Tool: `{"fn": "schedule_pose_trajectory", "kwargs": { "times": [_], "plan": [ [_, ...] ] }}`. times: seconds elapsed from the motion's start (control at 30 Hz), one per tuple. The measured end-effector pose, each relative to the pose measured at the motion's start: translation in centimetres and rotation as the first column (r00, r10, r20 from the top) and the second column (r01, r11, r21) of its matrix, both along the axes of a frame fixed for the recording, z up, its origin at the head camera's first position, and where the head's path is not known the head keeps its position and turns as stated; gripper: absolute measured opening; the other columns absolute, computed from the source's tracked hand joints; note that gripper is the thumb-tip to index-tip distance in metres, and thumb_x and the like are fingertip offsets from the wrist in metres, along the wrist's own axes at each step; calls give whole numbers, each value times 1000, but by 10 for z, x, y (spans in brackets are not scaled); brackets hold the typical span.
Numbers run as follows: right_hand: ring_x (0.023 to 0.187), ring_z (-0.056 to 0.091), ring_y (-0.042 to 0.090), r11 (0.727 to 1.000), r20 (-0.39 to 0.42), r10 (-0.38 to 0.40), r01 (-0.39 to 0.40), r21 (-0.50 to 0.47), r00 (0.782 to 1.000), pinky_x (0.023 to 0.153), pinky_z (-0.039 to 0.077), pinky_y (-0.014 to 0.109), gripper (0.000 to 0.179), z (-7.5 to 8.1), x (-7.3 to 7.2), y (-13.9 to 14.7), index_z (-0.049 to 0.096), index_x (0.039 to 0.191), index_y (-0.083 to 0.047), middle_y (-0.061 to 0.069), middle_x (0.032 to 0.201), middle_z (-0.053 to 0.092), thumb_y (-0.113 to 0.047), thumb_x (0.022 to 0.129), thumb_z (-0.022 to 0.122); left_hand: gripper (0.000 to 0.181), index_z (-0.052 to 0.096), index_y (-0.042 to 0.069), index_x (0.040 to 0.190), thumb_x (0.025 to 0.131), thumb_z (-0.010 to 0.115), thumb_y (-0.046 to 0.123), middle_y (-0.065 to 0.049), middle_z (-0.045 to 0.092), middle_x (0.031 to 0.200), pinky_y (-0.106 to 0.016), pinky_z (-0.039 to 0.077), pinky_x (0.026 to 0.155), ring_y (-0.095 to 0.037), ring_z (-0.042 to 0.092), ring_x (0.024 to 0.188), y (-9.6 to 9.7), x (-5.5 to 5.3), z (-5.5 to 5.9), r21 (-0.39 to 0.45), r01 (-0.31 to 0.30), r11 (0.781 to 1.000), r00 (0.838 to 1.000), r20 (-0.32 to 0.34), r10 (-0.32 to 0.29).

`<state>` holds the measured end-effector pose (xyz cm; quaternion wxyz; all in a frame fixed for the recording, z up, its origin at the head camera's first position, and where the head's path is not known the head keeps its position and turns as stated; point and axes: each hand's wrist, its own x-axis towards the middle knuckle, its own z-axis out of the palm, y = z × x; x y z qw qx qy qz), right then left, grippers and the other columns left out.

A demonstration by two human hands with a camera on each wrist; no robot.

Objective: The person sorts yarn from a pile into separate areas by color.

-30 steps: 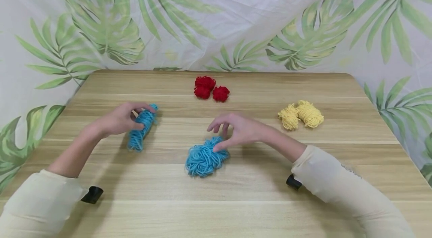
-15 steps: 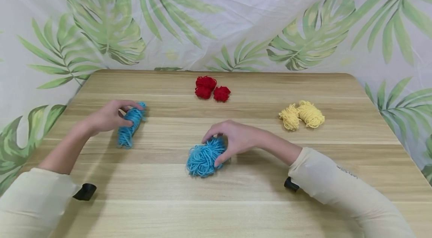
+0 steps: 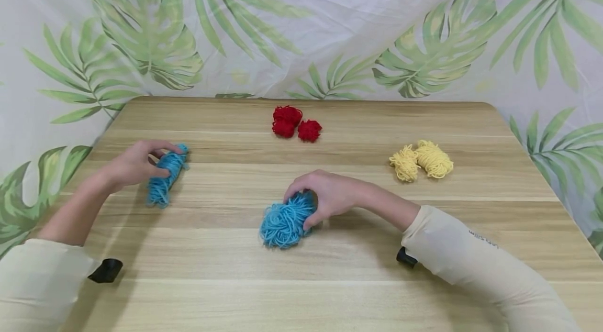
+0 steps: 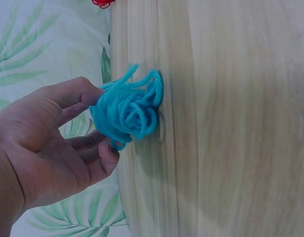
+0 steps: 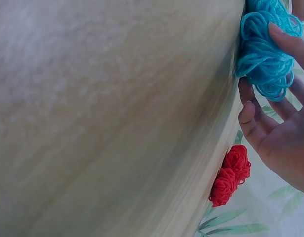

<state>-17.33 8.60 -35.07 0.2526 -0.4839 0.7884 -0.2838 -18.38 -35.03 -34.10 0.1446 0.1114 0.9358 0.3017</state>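
Note:
On the left of the table, my left hand (image 3: 136, 164) holds a long skein of blue yarn (image 3: 165, 177) between thumb and fingers. The left wrist view shows that skein (image 4: 127, 111) end-on, its loops close to the wood. Near the middle, my right hand (image 3: 332, 193) grips the right side of a larger clump of blue yarn (image 3: 282, 224), which lies on the table. Whether this clump is one skein or two pressed together, I cannot tell. In the right wrist view the thumb lies across the blue strands (image 5: 265, 59).
Small bundles of red yarn (image 3: 285, 121) sit near the back edge of the wooden table (image 3: 226, 290). Two bundles of yellow yarn (image 3: 433, 159) lie together on the right. A leaf-printed cloth (image 3: 330, 18) hangs behind the table.
My left hand has carried the long blue skein leftward. My right hand has lowered and taken hold of the middle blue clump, which stays in about the same place.

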Motion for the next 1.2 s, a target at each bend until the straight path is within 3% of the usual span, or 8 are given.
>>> {"fn": "schedule_pose_trajectory", "kwargs": {
  "times": [0.33,0.53,0.67,0.87,1.2],
  "plan": [
    [103,62,12,1000,-27,-13,13,3,1000,97,51,25,35,-1,-1,-2,74,117,-6,2,114,73,-13,86,86,48,57,-11,135,90,73,-7,-36,56,127,-27,51,70,-45,56,111,-7,3,2,-19,-6,1000,1000,-26,5],
    [91,60,9,1000,-48,-12,11,-9,999,89,52,22,20,-1,-1,-2,76,107,-7,-2,102,74,-11,89,83,48,58,-8,136,94,75,3,-33,58,124,-27,52,72,-44,60,109,-8,5,6,-40,-26,999,999,-22,25],
    [89,61,8,999,-43,-17,15,-40,999,89,53,21,16,-2,-2,-1,77,105,-5,-1,99,74,-8,90,81,48,60,-9,136,94,76,9,-27,59,119,-27,53,70,-32,63,100,-9,6,7,-38,-44,998,999,-27,43],
    [91,62,9,997,-11,-29,28,-73,1000,90,54,24,15,-3,-5,0,77,106,-4,0,101,75,-6,91,79,48,60,-14,133,92,78,4,-21,55,111,-30,55,61,-11,60,79,-7,7,4,18,-80,997,997,-12,80],
    [96,63,12,991,21,-84,86,-104,996,89,56,27,20,-2,-6,0,76,111,-4,2,107,75,-6,91,79,46,62,-15,130,89,79,-1,-19,52,105,-31,56,59,-9,59,74,-4,4,1,40,-88,995,996,-21,89]
  ]
}}
